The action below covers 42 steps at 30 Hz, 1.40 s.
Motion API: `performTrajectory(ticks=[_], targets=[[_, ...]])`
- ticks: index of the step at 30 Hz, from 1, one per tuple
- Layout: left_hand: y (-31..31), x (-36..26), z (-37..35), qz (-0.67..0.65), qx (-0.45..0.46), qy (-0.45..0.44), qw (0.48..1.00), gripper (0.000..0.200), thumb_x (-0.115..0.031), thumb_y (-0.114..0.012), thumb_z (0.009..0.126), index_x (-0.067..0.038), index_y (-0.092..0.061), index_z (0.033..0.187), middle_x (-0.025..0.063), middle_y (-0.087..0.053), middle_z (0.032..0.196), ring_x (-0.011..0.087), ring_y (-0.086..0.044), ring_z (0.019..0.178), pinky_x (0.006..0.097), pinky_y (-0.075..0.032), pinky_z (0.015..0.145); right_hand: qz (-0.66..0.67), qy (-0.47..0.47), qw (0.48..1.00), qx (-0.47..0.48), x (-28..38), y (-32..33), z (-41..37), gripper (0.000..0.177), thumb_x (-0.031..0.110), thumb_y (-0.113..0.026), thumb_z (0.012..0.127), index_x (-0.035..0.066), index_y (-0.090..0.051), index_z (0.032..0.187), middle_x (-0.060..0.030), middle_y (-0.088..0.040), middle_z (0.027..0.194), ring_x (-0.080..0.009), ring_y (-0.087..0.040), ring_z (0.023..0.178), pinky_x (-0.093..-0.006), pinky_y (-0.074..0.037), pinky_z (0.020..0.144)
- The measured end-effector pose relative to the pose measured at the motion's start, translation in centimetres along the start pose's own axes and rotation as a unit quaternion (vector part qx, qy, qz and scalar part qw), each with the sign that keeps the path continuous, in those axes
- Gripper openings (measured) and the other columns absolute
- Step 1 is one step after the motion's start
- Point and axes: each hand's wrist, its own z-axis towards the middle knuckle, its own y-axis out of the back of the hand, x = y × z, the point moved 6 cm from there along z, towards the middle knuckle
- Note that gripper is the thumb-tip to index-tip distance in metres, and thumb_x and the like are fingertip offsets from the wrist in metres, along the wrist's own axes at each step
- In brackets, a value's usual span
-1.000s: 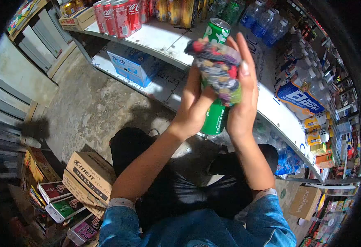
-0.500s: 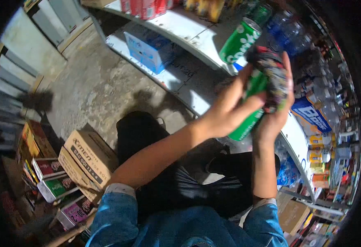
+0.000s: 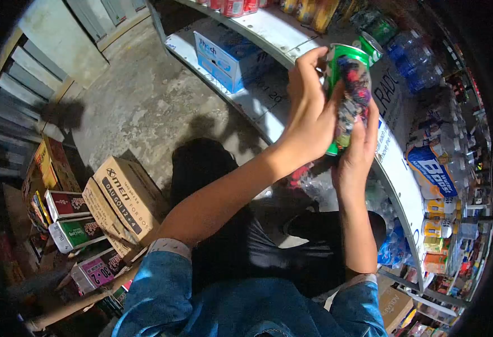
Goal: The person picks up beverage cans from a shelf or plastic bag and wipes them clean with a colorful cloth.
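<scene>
As both forearms (image 3: 229,191) reach forward, the left hand (image 3: 309,118) grips a green can (image 3: 333,70) at the shelf (image 3: 280,32) and the right hand (image 3: 358,154) clasps a cloth (image 3: 355,92) against it. Left, a carton (image 3: 124,194) reads "X-MEN"; right, a pack (image 3: 432,171) reads "Boost".

Shop, small, stocked with packaged goods. A white shelf (image 3: 270,37) is bearing red cans (image 3: 233,7), yellow cans (image 3: 320,17) and blue bottles (image 3: 418,64). A labelled bottle pack (image 3: 435,173) is standing farther along; a blue box (image 3: 219,63) is sitting on the lower tier. Printed cartons (image 3: 121,196) are crowding the concrete floor (image 3: 145,106).
</scene>
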Motion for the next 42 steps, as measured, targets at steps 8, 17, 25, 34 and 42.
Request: performTrajectory(ticks=[8,17,25,34,42], targets=[[-0.6,0.1,-0.1,-0.145,0.112,0.153,0.971,0.042,-0.016,-0.051,0.109,0.004,-0.048,0.145,0.0272,-0.062,0.136,0.0368,-0.061,0.129,0.0411,-0.046,0.108,-0.037,0.113,0.993,-0.007,4.3,-1.2,-0.8,0.076,0.033,-0.046,0.108,0.000,-0.011,0.167,-0.0205,-0.015,0.173,-0.0299,-0.023,0.156,-0.0395,-0.018,0.127],[-3.4,-1.5,-3.6,-0.271,0.210,0.212,0.915,0.032,-0.014,-0.065,0.101,0.001,-0.061,0.129,0.0086,-0.070,0.120,0.0153,-0.063,0.108,0.0321,-0.050,0.096,0.120,0.128,0.983,-0.044,6.0,1.6,1.2,0.091,0.057,-0.045,0.100,0.004,-0.015,0.167,-0.0259,-0.031,0.167,-0.0329,-0.034,0.154,-0.0456,-0.027,0.127],[-1.5,1.6,-4.4,-0.391,0.109,0.064,0.912,0.056,-0.045,-0.048,0.109,-0.008,-0.045,0.151,0.0108,-0.057,0.144,0.0252,-0.063,0.124,0.0433,-0.054,0.104,-0.071,0.049,0.994,0.074,4.9,-0.5,-1.0,0.085,0.005,-0.072,0.090,0.004,-0.030,0.164,-0.0187,-0.038,0.166,-0.0289,-0.035,0.153,-0.0413,-0.027,0.124],[9.1,-0.3,3.6,-0.183,-0.176,0.183,0.950,0.044,-0.039,-0.070,0.100,-0.004,-0.063,0.125,0.0058,-0.066,0.108,0.0155,-0.064,0.097,0.0302,-0.051,0.086,-0.098,0.096,0.974,0.178,4.5,-0.9,-0.9,0.045,-0.005,-0.071,0.087,0.004,-0.067,0.130,-0.0205,-0.070,0.129,-0.0372,-0.068,0.120,-0.0408,-0.054,0.100],[21.6,5.9,-6.9,0.317,-0.135,0.187,0.920,0.072,-0.038,-0.089,0.083,-0.001,-0.055,0.135,0.0194,-0.063,0.125,0.0295,-0.059,0.117,0.0423,-0.044,0.105,-0.181,0.056,0.982,0.019,8.6,6.6,4.3,0.029,0.013,-0.068,0.093,0.002,-0.069,0.120,-0.0122,-0.076,0.100,-0.0145,-0.069,0.096,-0.0317,-0.054,0.088]])
